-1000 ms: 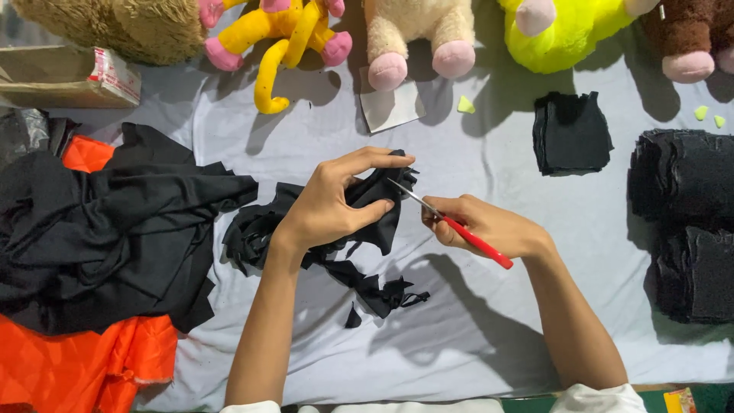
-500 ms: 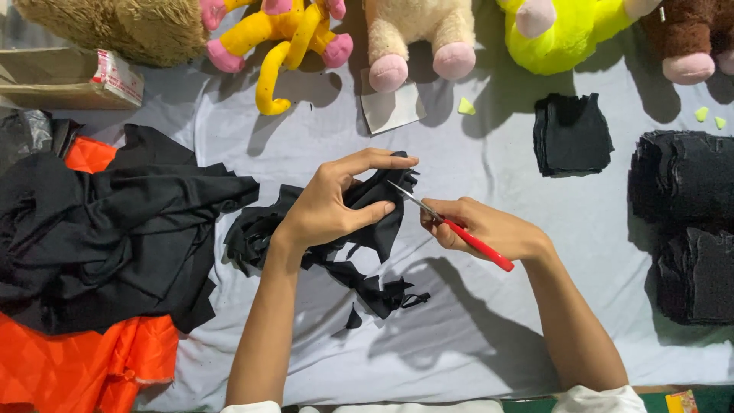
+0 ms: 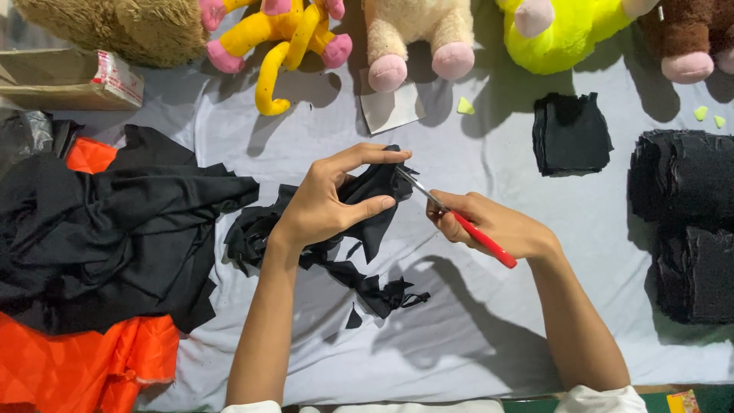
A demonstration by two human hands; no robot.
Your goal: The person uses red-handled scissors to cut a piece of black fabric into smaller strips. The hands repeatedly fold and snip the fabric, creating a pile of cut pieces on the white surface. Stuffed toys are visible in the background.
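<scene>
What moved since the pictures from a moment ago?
Almost nothing. The left hand still pinches the black cloth, and the right hand still holds the red-handled scissors with the blades at the cloth's edge. The scraps, the fabric pile and the plush toys lie as before.

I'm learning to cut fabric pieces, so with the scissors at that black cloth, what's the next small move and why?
Probably close the blades for one short snip. The right hand holds the red-handled scissors with their tips at the edge of the black cloth, which the left hand pinches up off the table.
</scene>
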